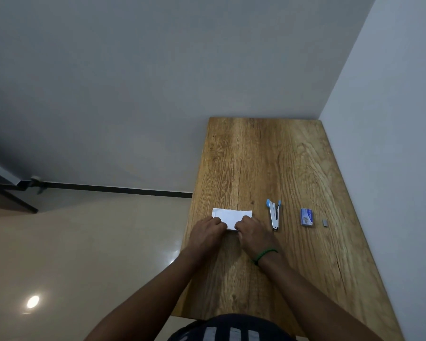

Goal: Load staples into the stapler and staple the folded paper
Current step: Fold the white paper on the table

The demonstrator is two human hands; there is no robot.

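A folded white paper (232,214) lies on the wooden table (268,156) near its left edge. My left hand (206,231) and my right hand (252,233) both press on the paper's near edge, fingers curled over it. To the right lies a silver stapler (274,216) with blue ends, swung open. Further right sits a small blue staple box (307,217), and beside it a short grey strip of staples (325,222).
The table stands in a corner, with a grey wall behind it and a white wall (391,143) along its right side. Glossy tiled floor (84,242) lies to the left. A green band is on my right wrist.
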